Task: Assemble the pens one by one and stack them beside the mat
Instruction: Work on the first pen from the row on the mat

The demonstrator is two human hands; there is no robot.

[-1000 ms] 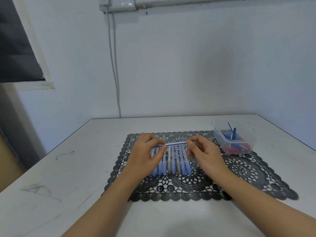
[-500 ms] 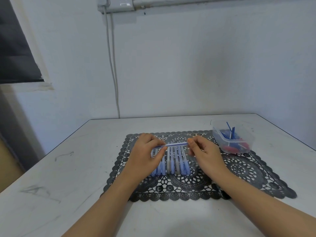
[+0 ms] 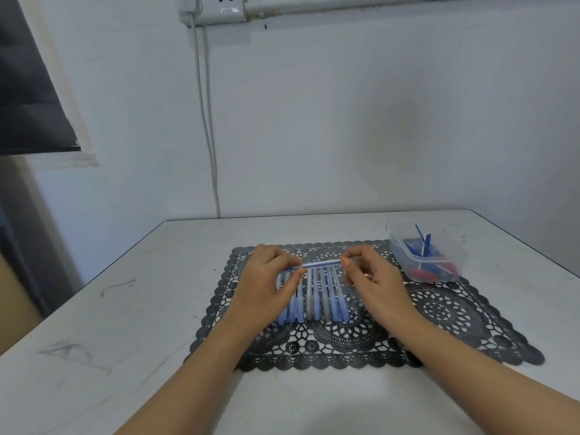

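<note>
1. Head view, the hands. The left hand (image 3: pixel 266 284) and the right hand (image 3: pixel 373 277) meet over the middle of the mat (image 3: pixel 439 312). Each pinches one end of a single pen (image 3: pixel 320 265) between thumb and forefinger. The pen lies crosswise and nearly level, its left end a little lower.

2. Head view, the task's things. Under the held pen a row of pens (image 3: pixel 326 296) lies side by side on the mat, their caps toward the person. The left hand hides part of the row. A clear container (image 3: pixel 426 259) stands on the mat's far right corner and holds thin blue refills and red pieces. No pens can be seen on the table (image 3: pixel 125 324) beside the mat.

3. Head view, the step in hand (a judgement). The two halves of the pen appear to be in the course of being joined. Whether the joint is closed is too small to tell.

4. Head view, good practice for this step (a judgement).
   - Keep both ends on one axis.
   - Press or twist straight along that axis, not across it.
   - Hold the pen above the row, so that the pens lying there are not knocked.
   - Feel for the seat before letting go.

5. Head view, surroundings. A wall socket (image 3: pixel 216 7) sits high on the wall, with a cable (image 3: pixel 207 120) running down from it.
</note>
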